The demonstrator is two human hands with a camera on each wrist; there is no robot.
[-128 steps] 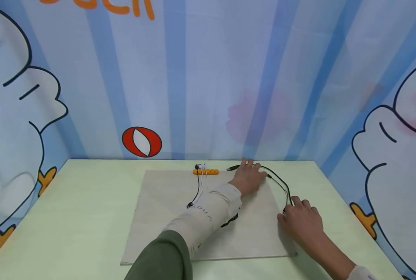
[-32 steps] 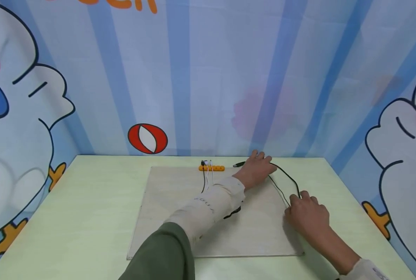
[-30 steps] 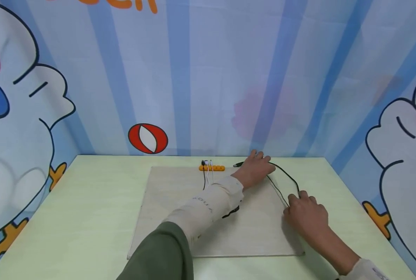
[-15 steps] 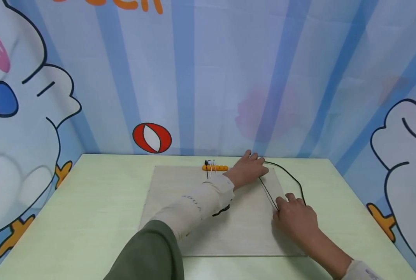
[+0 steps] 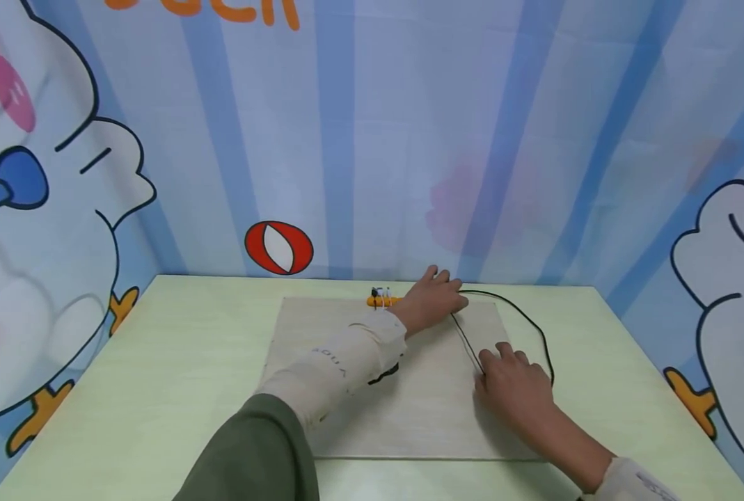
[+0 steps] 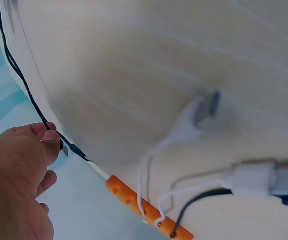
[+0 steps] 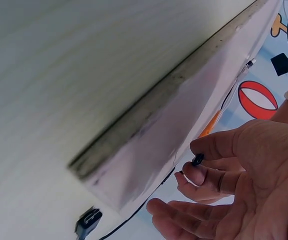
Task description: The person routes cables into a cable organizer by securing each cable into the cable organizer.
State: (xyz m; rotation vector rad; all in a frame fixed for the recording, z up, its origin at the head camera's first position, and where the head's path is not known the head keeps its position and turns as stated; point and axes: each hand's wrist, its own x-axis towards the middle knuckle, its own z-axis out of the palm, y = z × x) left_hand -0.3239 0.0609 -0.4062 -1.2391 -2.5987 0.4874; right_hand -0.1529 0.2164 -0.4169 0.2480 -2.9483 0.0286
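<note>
My left hand [image 5: 431, 303], reaching across the board toward its far edge, pinches a black cable [image 6: 31, 95] between thumb and forefinger. A small metal-tipped plug [image 6: 64, 148] shows at its fingertips, and a dark cable end [image 6: 78, 152] points toward the orange cable holder [image 6: 149, 207]. My right hand [image 5: 516, 386], over the board's right side, pinches a small black connector [image 7: 198, 160] with thumb and forefinger, its other fingers loosely bent. Between the hands runs a thin stretch of cable; a thicker black loop [image 5: 531, 320] bows out to the right.
Two white cables, one with a plug [image 6: 194, 117], and a black cable [image 6: 199, 197] sit in the holder. A pale board [image 5: 359, 435] lies on the light table [image 5: 177, 390]. Another black connector [image 7: 88, 220] lies near the board's corner. A printed curtain [image 5: 372, 139] stands behind.
Both hands have moved left, the left one now overlapping the holder's right end in the head view. The cable's black plug, seen earlier left of that hand, is now hidden there.
</note>
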